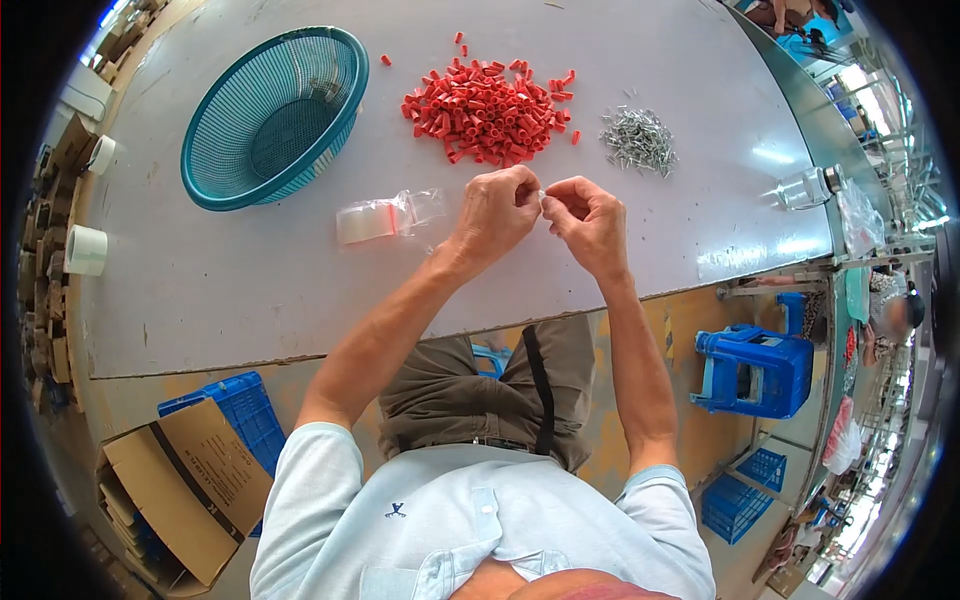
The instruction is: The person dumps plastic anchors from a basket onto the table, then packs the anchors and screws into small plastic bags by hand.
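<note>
pinch grip: left hand (pixel 497 207) and right hand (pixel 588 222) meeting at a small pale piece (pixel 541 194)

head view. thumb and forefinger are pressed together on each hand, the two pairs of tips facing one another and nearly touching. the small pale piece shows between them; it is too small to identify. it lies above the grey table (pixel 250 290), near its front edge, and serves here as the centre of the clock face.

at eleven o'clock, just beyond the left hand, is a heap of red caps (pixel 485 110), short and hollow, with several strays around its margin. at two o'clock, beyond the right hand and well apart from the red heap, is a smaller pile of slim silver metal pieces (pixel 638 140). at nine o'clock, beside the left forearm, lie clear plastic bags (pixel 365 224) marked with a red strip. between nine and ten o'clock is a teal mesh basket (pixel 212 125), its mouth turned toward the camera. at three o'clock, close to the table's right end, is a clear container (pixel 803 190); whether it stands or lies cannot be told.

below table level, an opened cardboard box (pixel 205 480) and a blue crate (pixel 240 395) occupy eight o'clock, a blue plastic stool (pixel 765 370) four o'clock, and a blue basket (pixel 742 495) five o'clock.
</note>
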The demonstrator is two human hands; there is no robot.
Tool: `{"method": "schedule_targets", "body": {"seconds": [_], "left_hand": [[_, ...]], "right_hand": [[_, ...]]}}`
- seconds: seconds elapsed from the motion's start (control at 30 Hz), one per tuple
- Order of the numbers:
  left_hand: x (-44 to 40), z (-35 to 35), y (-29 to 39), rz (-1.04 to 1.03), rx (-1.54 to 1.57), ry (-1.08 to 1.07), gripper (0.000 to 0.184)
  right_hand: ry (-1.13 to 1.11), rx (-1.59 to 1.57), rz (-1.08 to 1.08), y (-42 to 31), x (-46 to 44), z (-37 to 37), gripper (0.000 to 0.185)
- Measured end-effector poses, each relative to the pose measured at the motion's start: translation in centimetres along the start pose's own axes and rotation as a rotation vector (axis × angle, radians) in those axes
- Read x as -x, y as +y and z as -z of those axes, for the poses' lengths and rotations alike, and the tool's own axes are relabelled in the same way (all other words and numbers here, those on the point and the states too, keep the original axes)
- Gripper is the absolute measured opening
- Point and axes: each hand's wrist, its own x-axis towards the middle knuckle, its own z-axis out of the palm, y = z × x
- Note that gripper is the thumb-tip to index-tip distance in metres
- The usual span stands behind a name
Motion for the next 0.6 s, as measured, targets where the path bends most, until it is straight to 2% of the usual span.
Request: {"method": "schedule_targets", "body": {"seconds": [0.13, 0.2, 0.3, 0.5, 0.57, 0.6], "left_hand": [[0.3, -0.2, -0.4, -0.040, 0.033, 0.045, 0.014], [0.3, 0.3, 0.1, 0.038, 0.105, -0.037, 0.012], [0.4, 0.2, -0.2, 0.093, 0.221, -0.003, 0.009], [0.2, 0.2, -0.3, 0.115, 0.254, -0.005, 0.007], [0.1, 0.1, -0.5, 0.112, 0.268, 0.002, 0.007], [0.1, 0.1, -0.5, 0.105, 0.276, 0.007, 0.007]], "right_hand": [[0.116, -0.099, 0.000, 1.5, -1.8, 1.5, 0.009], [0.180, 0.083, 0.039, 2.3, -3.5, 2.5, 0.011], [0.178, 0.254, 0.085, 3.8, -6.2, 3.4, 0.015], [0.089, 0.465, 0.269, 3.0, -8.2, 2.7, 0.026], [0.192, 0.661, 0.292, 3.1, -9.4, 2.6, 0.028], [0.188, 0.662, 0.293, 3.3, -9.9, 2.5, 0.028]]}}
